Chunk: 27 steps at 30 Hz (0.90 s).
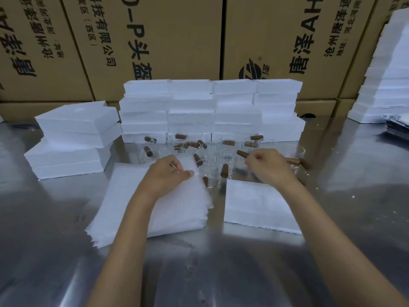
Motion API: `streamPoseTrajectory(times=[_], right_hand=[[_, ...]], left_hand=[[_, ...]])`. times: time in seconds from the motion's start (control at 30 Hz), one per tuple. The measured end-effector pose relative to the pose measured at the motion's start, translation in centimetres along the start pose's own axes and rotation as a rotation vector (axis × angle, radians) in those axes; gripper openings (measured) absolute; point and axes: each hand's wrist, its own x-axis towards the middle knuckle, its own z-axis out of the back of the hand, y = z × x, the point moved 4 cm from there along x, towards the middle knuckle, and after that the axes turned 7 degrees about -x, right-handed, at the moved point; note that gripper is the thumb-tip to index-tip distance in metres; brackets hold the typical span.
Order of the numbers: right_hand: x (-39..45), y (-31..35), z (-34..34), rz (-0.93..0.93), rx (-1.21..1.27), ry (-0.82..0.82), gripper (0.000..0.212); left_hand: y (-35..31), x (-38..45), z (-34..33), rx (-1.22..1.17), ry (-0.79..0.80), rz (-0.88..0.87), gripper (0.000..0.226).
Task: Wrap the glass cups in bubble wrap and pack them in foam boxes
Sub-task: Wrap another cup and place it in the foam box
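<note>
A: In the head view, what is held, and why?

B: The top sheet of the bubble wrap stack point(155, 204) is pinched at its far edge by the left hand point(170, 173), thumb against curled fingers; it is judged that one sheet is being peeled free for wrapping. The right hand point(269, 166) is curled just in front of the glass cups point(210, 165), near a brown wooden handle point(243, 155). Whether a cup is actually gripped cannot be told, since that hand is blurred.

A: Where are the cups kept?

B: They are clustered upright on the steel desk point(354, 196), between the wrap and the wall of foam boxes point(210, 109), presumably so each can be reached without stretching.

A: And the containers?

B: A closed foam box point(256, 202) is laid beside the wrap, under the right forearm; its contents are hidden. More are stacked on the left point(73, 138) and far right point(385, 85), all closed, so nothing inside can be seen. Cardboard cartons point(177, 36) are lined up behind.
</note>
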Motion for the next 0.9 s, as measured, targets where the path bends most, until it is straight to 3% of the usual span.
streamPoseTrajectory(times=[0.17, 0.33, 0.43, 0.5, 0.63, 0.73, 0.83, 0.9], right_hand=[[1.8, 1.2, -5.2, -0.148, -0.163, 0.223, 0.027], [3.4, 0.7, -6.6, -0.232, -0.083, 0.214, 0.034], [3.7, 0.5, -6.8, -0.227, -0.086, 0.226, 0.031], [3.6, 0.5, -6.3, -0.214, -0.145, 0.176, 0.031], [2.6, 1.4, -3.7, -0.132, -0.247, -0.086, 0.034], [1.2, 3.0, -2.4, 0.024, 0.116, -0.088, 0.033], [-1.0, 4.9, -3.1, 0.102, 0.624, 0.169, 0.030], [-1.9, 5.2, -3.7, 0.148, 0.688, 0.270, 0.029]], left_hand=[[0.3, -0.6, -0.2, 0.046, 0.053, -0.010, 0.034], [-0.1, -0.5, -0.8, 0.195, 0.084, -0.056, 0.018], [-0.1, -0.6, -0.6, 0.167, 0.076, -0.087, 0.016], [0.0, -0.6, -0.2, 0.101, 0.062, -0.090, 0.015], [-0.3, -0.6, 0.4, -0.029, 0.036, -0.113, 0.018], [-0.7, -0.8, 0.7, -0.046, 0.015, -0.146, 0.021], [-1.0, -1.0, 1.0, -0.093, -0.012, -0.192, 0.023], [-1.1, -1.2, 1.3, -0.159, -0.044, -0.211, 0.022]])
